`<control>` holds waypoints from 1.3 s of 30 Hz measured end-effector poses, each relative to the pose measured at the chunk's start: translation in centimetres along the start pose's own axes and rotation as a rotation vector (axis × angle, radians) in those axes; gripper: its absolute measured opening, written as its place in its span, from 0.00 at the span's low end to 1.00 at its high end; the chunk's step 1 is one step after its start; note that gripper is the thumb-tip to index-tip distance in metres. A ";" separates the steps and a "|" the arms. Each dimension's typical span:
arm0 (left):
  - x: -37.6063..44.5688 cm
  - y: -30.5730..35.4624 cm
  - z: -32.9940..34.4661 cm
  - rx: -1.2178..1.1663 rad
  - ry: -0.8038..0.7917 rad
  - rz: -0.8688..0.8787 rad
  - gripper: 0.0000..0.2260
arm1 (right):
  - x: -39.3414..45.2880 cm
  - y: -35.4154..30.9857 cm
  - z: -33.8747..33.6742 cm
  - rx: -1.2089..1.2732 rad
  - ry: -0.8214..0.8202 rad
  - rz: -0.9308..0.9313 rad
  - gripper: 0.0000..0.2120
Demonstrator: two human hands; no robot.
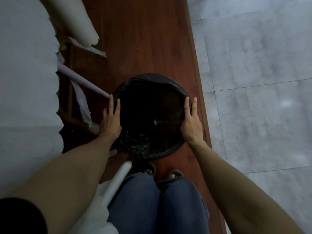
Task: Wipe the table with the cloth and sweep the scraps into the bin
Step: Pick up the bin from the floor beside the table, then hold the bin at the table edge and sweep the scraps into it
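Observation:
A round bin [150,147] lined with a black plastic bag stands on the reddish wooden floor strip in front of my feet. My left hand [110,119] grips its left rim, fingers laid over the bag's edge. My right hand [191,123] grips the right rim the same way. Deep inside the dark bin lies a small pale scrap [156,122]. No cloth is visible, and the table top cannot be made out for certain.
White paper-wrapped tubes [82,82] and torn paper strips [82,102] stick out at the left, touching the bin's left side. Another white tube [116,181] lies by my left knee. Grey tiled floor [261,81] spreads to the right; a pale surface [25,73] fills the left.

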State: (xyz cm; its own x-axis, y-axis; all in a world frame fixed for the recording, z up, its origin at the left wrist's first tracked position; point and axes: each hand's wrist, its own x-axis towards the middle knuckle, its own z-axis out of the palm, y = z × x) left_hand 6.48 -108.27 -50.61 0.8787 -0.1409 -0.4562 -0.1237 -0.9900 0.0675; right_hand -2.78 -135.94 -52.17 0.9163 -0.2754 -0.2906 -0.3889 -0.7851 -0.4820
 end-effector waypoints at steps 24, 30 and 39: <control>-13.6 11.0 -27.2 0.036 0.171 0.376 0.47 | -13.6 -8.5 -29.9 0.066 0.383 0.313 0.40; -16.9 10.0 -32.6 -0.040 0.247 0.364 0.47 | -15.4 -13.1 -36.1 0.150 0.482 0.195 0.37; -19.5 6.3 -35.7 -0.258 0.264 0.487 0.39 | -18.2 -19.1 -39.6 0.217 0.641 0.113 0.36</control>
State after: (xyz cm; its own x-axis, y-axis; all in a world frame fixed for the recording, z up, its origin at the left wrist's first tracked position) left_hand 5.02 -111.67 -9.62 0.8378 -0.5392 -0.0857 -0.4534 -0.7745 0.4412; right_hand -8.23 -137.92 -4.91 0.7182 -0.6758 0.1657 -0.4348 -0.6217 -0.6514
